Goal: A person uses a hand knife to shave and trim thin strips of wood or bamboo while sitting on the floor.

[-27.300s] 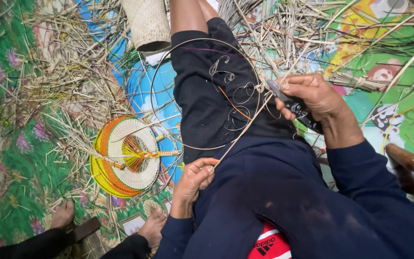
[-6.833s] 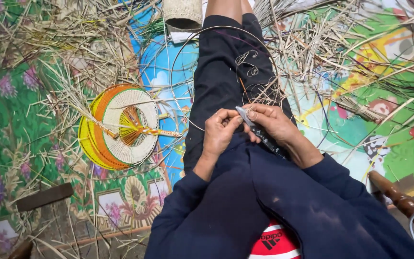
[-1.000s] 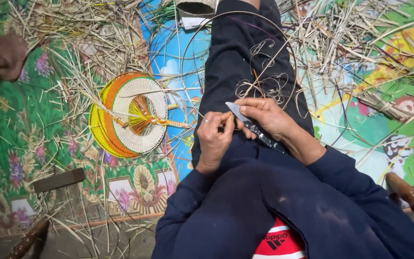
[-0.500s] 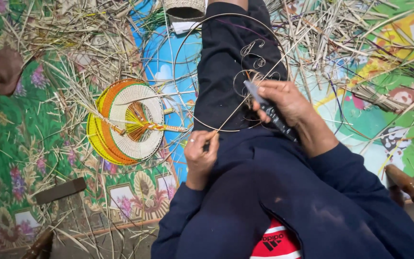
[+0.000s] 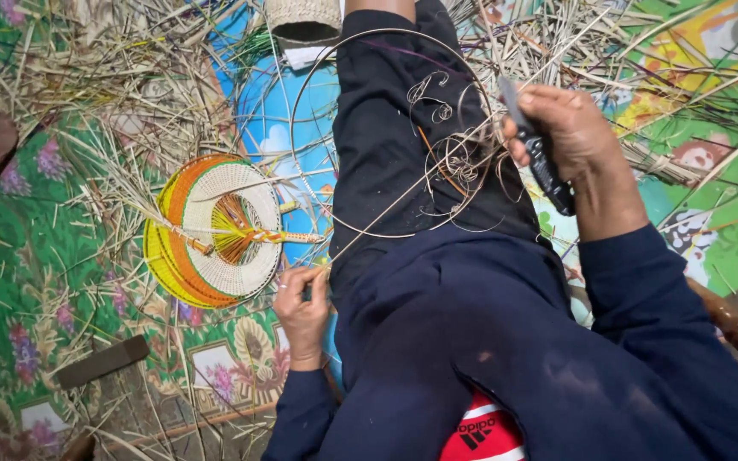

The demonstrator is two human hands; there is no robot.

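My right hand (image 5: 561, 128) grips a dark-handled knife (image 5: 540, 154), its blade pointing up past my fingers, above my outstretched leg. My left hand (image 5: 302, 303) pinches one end of a long thin cane strip (image 5: 360, 230) low beside my left thigh. The strip loops in a wide ring over my dark trouser leg (image 5: 395, 145). Curled shavings (image 5: 454, 166) lie on the leg near the knife.
A round woven fan (image 5: 215, 229) in white, orange and yellow lies on the mat to my left. Loose straw and cane strips (image 5: 87, 77) cover the colourful floor mat. A small woven basket (image 5: 303, 19) stands past my foot. A dark flat bar (image 5: 102, 361) lies at lower left.
My hands have parted. The left hand drew the strip down and left beside my thigh, while the right hand lifted the knife up and to the right.
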